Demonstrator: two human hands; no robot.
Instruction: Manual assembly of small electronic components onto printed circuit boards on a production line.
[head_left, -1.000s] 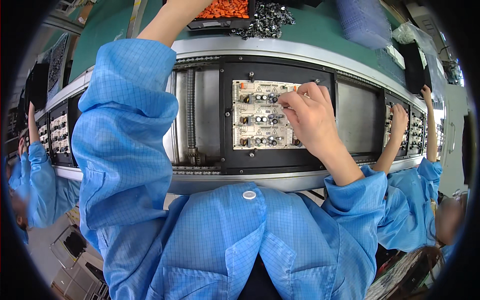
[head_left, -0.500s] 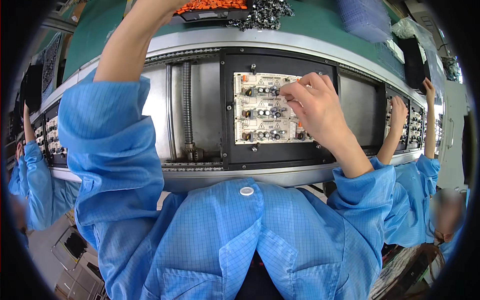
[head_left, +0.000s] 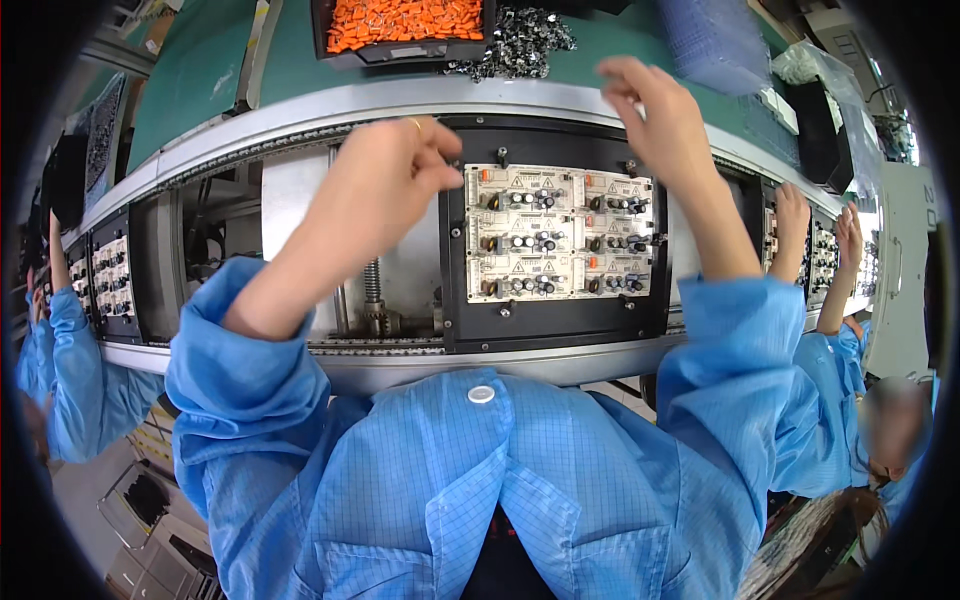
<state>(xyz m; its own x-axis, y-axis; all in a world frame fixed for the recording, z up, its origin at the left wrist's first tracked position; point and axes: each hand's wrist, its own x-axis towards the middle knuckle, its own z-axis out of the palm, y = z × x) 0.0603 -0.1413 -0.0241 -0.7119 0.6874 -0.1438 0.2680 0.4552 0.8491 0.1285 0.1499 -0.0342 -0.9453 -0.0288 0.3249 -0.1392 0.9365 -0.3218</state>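
Note:
A panel of cream circuit boards (head_left: 520,215) lies in a black carrier frame (head_left: 560,325) on the conveyor in front of me. Its boards bear black capacitors and several small orange components. My left hand (head_left: 385,175) hovers at the panel's upper left corner, fingers curled with thumb and fingertips close together. Anything pinched there is too small to make out. Beyond the panel's upper right corner, my right hand (head_left: 660,120) is raised with its fingers loosely bent and apart, slightly blurred. I see nothing in it.
A black bin of orange components (head_left: 405,25) and a pile of small shiny metal parts (head_left: 520,45) sit on the green bench beyond the conveyor rail (head_left: 300,107). Clear plastic trays (head_left: 715,45) are stacked at far right. Co-workers' hands (head_left: 790,220) work at both sides.
My left hand has come back from the orange bin to the panel's upper left corner. My right hand has left the boards and moved up and to the right.

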